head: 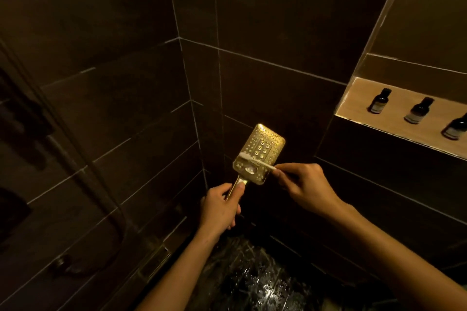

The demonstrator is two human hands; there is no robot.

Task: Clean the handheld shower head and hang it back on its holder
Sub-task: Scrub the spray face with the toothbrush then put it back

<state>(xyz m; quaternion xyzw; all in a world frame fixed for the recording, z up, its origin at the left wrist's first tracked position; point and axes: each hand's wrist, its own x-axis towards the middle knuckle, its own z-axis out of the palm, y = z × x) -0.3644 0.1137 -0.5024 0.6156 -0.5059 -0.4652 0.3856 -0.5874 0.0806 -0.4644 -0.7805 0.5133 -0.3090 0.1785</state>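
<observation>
A gold rectangular shower head (260,150) with rows of nozzle holes is held face up in the middle of the view. My left hand (219,207) grips its thin gold handle from below. My right hand (307,187) pinches a small white brush (255,160) whose head lies across the lower part of the nozzle face, with white foam beneath it. The holder is somewhere on the dark left wall, where I can only make out a rail and hose (83,159).
Dark tiled walls meet in a corner behind the shower head. A lit niche shelf (358,101) at the right holds three small dark bottles (419,110). The wet, dark marbled floor (255,278) glistens below my arms.
</observation>
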